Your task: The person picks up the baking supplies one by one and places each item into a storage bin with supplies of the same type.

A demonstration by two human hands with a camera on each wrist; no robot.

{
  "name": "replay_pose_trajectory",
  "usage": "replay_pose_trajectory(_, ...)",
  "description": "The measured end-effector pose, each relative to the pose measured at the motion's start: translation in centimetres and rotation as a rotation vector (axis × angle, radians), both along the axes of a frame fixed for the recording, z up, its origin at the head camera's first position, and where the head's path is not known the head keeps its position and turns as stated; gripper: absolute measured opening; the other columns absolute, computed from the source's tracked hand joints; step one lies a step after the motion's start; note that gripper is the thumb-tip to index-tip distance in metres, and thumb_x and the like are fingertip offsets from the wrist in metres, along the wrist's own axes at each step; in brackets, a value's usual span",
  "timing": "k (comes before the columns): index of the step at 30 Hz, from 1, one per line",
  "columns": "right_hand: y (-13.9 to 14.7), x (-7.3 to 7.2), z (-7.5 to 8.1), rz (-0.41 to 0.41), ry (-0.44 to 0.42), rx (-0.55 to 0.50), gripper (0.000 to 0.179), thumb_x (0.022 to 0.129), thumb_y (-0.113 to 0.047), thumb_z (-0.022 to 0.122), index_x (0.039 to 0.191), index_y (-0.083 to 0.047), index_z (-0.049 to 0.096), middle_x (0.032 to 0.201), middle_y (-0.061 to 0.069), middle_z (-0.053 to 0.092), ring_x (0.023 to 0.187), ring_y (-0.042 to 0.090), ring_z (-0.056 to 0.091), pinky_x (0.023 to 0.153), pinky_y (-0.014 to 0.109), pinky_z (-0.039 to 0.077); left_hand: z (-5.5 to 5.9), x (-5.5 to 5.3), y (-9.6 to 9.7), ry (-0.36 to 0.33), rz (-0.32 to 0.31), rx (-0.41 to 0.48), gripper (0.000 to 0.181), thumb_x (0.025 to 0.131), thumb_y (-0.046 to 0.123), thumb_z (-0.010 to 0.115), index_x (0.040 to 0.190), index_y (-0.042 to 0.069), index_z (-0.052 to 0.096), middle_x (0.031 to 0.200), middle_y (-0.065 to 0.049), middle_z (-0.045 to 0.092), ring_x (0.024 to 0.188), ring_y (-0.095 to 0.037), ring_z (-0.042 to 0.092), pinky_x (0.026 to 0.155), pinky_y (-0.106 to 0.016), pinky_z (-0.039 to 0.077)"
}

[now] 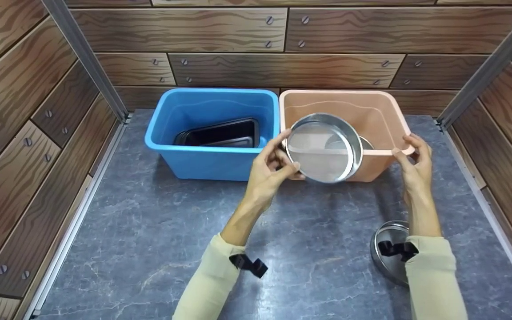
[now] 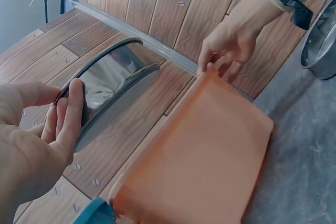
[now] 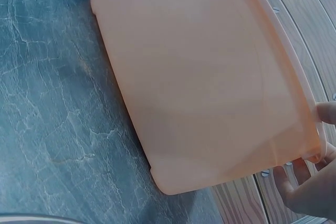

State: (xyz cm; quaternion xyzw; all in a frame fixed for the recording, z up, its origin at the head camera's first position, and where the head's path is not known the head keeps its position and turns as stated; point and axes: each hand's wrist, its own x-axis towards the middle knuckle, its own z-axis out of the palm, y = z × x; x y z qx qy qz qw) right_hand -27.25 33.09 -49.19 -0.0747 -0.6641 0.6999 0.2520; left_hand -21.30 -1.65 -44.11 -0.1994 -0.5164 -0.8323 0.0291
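Note:
My left hand (image 1: 268, 171) pinches the near-left rim of a round metal sieve (image 1: 320, 153), with the thumb on one side and fingers on the other. The sieve is tilted over the front edge of the peach-orange bin (image 1: 327, 97), whose rim shows through the mesh. My right hand (image 1: 417, 166) grips that bin's front right corner, thumb and fingers on either side of the rim (image 3: 294, 77). Inside the bin, another round metal piece (image 1: 366, 143) is mostly hidden behind the sieve.
Left of the orange bin stands a blue bin (image 1: 211, 162) holding black rectangular baking pans (image 1: 225, 132). A round metal pan-like piece (image 1: 382, 253) lies on the grey marbled surface (image 1: 149, 249), partly under my right forearm. Wood-patterned walls (image 1: 229, 29) enclose the back and sides.

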Motion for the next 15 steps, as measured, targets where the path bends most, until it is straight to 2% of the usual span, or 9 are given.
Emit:
replay_pose_trajectory(4,0.0,0.1,-0.1,0.003,-0.010,0.005,0.042,0.093,0.008,0.066,0.134,0.002,0.062,0.139,-0.005,0.046,0.119,0.016,0.048,0.095,0.020,0.043,0.6,-1.0,0.4,-0.011,0.016,0.002,0.075,0.086,-0.013,0.069,0.155,0.002,0.045,0.084,-0.006,0.055,0.075,-0.022,0.062,0.073,-0.049,0.064)
replay_pose_trajectory(8,0.0,0.2,-0.2,0.002,0.002,0.025,0.044,0.092,0.007,0.067,0.136,0.005,0.060,0.139,-0.004,0.046,0.115,0.015,0.049,0.096,0.020,0.041,0.9,-1.9,0.6,-0.037,0.020,0.020,0.075,0.086,-0.015,0.067,0.155,0.002,0.044,0.084,-0.006,0.054,0.074,-0.019,0.061,0.074,-0.042,0.065)
replay_pose_trajectory(15,0.0,0.1,-0.2,-0.005,0.020,0.033,0.046,0.090,0.007,0.068,0.136,0.007,0.060,0.138,-0.003,0.047,0.113,0.015,0.049,0.099,0.021,0.038,0.9,-3.2,1.0,-0.090,0.046,0.058,0.076,0.087,-0.019,0.065,0.156,0.002,0.043,0.084,-0.006,0.053,0.072,-0.018,0.062,0.074,-0.039,0.065)
